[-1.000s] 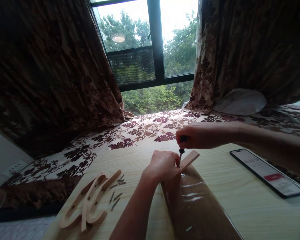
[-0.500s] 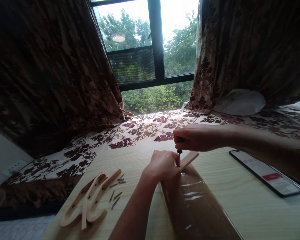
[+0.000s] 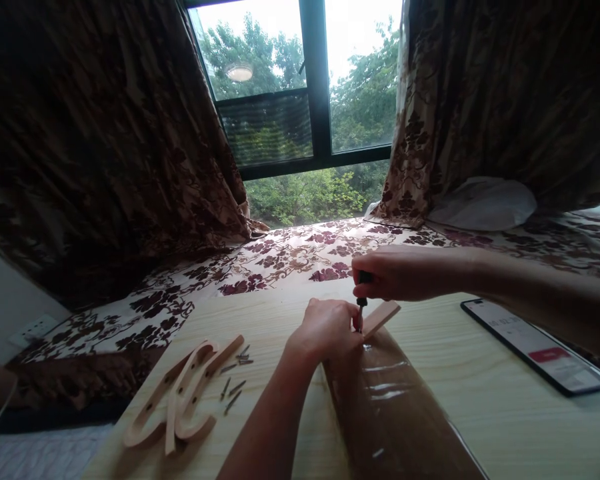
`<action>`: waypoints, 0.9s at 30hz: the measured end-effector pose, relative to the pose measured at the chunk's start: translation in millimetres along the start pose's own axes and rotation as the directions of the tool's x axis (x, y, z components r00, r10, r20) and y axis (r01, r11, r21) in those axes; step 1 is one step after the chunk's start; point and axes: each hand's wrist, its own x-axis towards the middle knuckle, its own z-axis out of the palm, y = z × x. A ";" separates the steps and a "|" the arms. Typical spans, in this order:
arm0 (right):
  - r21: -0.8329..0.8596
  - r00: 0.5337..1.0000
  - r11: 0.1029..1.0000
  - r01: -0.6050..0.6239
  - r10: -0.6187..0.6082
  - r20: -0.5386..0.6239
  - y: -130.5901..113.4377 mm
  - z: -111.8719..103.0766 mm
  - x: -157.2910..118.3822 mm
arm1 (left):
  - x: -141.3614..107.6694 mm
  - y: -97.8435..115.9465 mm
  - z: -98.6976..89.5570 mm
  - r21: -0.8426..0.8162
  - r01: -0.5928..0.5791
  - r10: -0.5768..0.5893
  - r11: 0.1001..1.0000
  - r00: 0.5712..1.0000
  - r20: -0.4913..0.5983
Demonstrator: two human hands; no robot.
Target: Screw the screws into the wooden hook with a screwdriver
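My right hand point(image 3: 393, 273) is closed round the dark handle of a screwdriver point(image 3: 363, 301), which stands nearly upright with its tip down. Under the tip, a pale wooden piece point(image 3: 383, 318) lies across the far end of a brown box point(image 3: 395, 400) covered in shiny tape. My left hand point(image 3: 330, 327) is closed beside the tip, fingers pressed at the wooden piece, most of which they hide. Curved wooden hooks point(image 3: 185, 393) with dark holes lie on the left of the table, beside several screws point(image 3: 235, 387).
The light wooden table point(image 3: 280, 320) carries a phone point(image 3: 540, 350) with its screen lit at the right, below my right forearm. Beyond the table is a flowered cloth point(image 3: 300, 257), with a white bag point(image 3: 485, 203) on it. Patterned curtains point(image 3: 105, 133) flank the window.
The whole view has shifted slightly. Both hands stay in nearly the same place at the wooden piece, and the screwdriver remains in my right hand.
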 end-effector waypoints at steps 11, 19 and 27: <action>0.005 1.000 1.000 0.023 -0.023 0.004 -1.6 -0.3 2.2 | 0.5 0.8 0.2 0.009 -0.001 0.001 1.000 1.000 0.008; 0.009 0.996 0.997 0.078 -0.078 0.035 1.3 -6.7 3.7 | 0.0 1.3 -2.0 0.017 -0.002 0.002 1.000 1.000 0.019; -0.033 0.999 0.999 -0.037 0.037 0.006 -1.4 0.8 3.3 | 0.4 0.0 1.8 0.003 -0.004 0.004 1.000 1.000 -0.013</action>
